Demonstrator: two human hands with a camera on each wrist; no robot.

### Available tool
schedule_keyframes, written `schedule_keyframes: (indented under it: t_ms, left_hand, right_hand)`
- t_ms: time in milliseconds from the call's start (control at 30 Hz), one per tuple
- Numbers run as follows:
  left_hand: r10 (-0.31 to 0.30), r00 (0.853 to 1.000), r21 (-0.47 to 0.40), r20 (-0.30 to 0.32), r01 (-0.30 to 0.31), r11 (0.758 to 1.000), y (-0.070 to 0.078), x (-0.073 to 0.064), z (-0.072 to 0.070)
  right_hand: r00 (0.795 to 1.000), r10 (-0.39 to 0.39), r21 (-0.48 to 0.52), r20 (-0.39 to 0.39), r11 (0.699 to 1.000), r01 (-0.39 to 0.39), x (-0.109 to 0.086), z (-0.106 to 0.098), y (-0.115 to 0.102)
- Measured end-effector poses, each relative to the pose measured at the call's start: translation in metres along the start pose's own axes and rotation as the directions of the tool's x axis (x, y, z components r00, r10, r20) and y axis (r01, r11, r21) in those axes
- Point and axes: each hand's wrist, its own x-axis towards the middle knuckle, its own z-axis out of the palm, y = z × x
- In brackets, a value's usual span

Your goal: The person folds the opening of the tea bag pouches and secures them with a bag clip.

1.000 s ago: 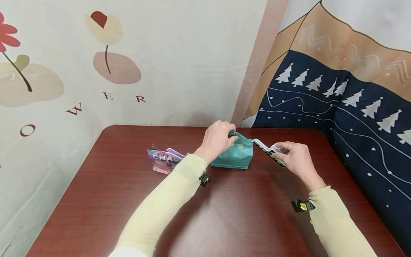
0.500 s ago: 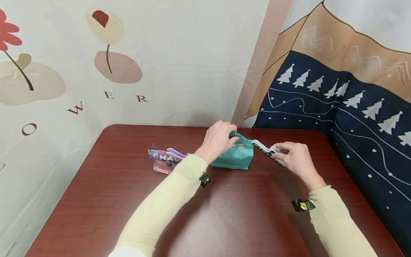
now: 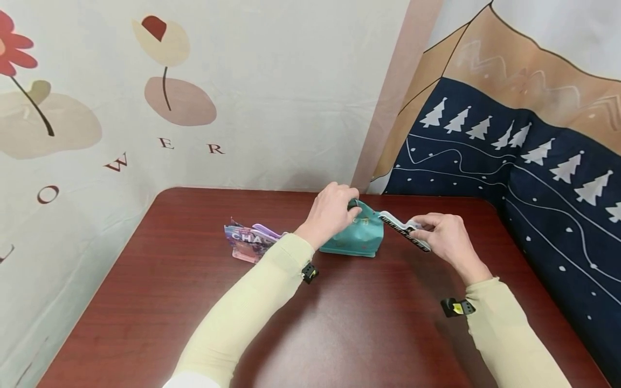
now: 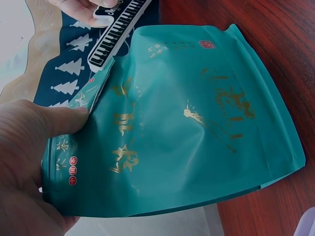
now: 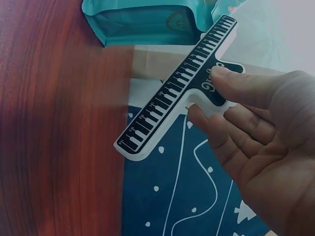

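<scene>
A teal foil pouch (image 3: 356, 235) with gold lettering stands on the table toward the back. My left hand (image 3: 332, 210) pinches its folded-over top; in the left wrist view the thumb (image 4: 69, 120) presses on the fold. My right hand (image 3: 447, 242) holds a white clip (image 5: 179, 86) with a black-and-white piano-key pattern, its thumb on one handle plate and fingers behind. The clip slants, its far end right at the pouch's upper right corner. The fingertips behind the left hand's fold are hidden.
Left of the pouch, a smaller purple-pink packet (image 3: 246, 245) stands with a lilac clip-like piece (image 3: 266, 230) at it, partly behind the left forearm. A dark red wooden table (image 3: 359, 323) lies beneath. Patterned cloth (image 3: 451, 145) hangs behind and to the right.
The piano-key clip has crept slightly left, its far end now overlapping the pouch's corner a little more. The left hand keeps its pinch on the pouch top.
</scene>
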Motion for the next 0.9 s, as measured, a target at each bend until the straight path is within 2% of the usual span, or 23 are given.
schedule_keyframes:
  t_ms: [233,533,900]
  left_hand:
    - [0.005,1.000,0.004,0.000,-0.005,1.000,-0.001,0.001,0.002]
    - [0.015,1.000,0.015,0.008,-0.015,1.000,-0.001,0.003,0.002]
    - [0.005,1.000,0.028,-0.013,-0.004,1.000,-0.001,0.001,0.003]
  right_hand:
    - [0.999,-0.039,-0.016,-0.018,0.999,0.039,0.004,0.004,0.000]
    - [0.999,-0.034,0.011,-0.021,0.999,0.034,0.007,0.006,-0.003]
    - [0.998,-0.044,0.025,-0.043,0.999,0.045,0.009,0.011,-0.004]
